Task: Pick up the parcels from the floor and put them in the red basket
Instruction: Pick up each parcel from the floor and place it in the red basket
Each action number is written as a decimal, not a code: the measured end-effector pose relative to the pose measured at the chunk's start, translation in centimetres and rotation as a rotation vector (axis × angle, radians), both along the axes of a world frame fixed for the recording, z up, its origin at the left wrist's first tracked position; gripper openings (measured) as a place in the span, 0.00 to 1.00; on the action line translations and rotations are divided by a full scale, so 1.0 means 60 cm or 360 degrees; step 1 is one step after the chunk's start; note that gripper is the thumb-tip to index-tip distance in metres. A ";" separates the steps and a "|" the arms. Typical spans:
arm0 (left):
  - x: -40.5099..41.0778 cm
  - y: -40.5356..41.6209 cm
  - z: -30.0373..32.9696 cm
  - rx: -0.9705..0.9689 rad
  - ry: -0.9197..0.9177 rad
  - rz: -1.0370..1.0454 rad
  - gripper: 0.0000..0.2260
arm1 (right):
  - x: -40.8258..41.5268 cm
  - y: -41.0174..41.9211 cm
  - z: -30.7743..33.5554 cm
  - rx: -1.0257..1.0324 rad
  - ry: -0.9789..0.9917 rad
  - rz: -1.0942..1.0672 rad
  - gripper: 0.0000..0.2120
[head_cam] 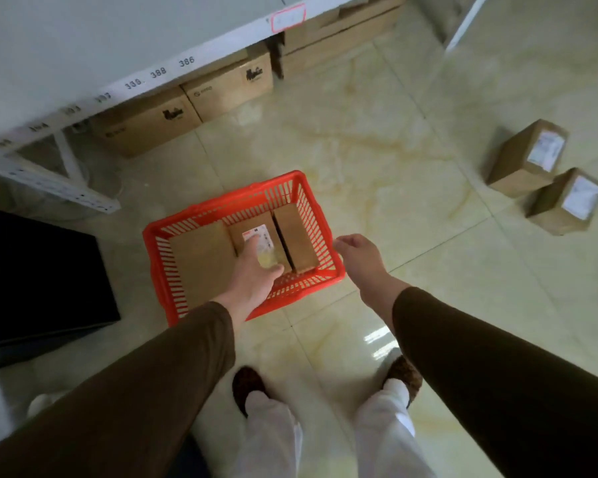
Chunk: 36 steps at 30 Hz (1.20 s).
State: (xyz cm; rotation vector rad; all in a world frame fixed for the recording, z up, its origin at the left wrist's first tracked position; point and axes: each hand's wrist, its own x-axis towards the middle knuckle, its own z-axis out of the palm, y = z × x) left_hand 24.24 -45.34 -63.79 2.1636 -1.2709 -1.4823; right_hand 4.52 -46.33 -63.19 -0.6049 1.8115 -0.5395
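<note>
The red basket stands on the tiled floor in front of me. Three brown cardboard parcels lie inside it: a wide one on the left, a labelled one in the middle and a narrow one on the right. My left hand hovers over the middle parcel, fingers spread, holding nothing. My right hand hangs just past the basket's right rim, loosely curled and empty. Two more parcels with white labels stay on the floor at the far right, one behind the other.
A white shelf unit with number tags runs along the upper left, with large cardboard boxes stored under it. A black box sits at the left. My feet stand behind the basket on glossy tiles.
</note>
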 end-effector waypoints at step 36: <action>-0.983 -0.142 0.018 0.0036 -0.0042 -0.0539 0.31 | -0.962 -0.047 0.015 0.0000 -0.0052 -0.0461 0.10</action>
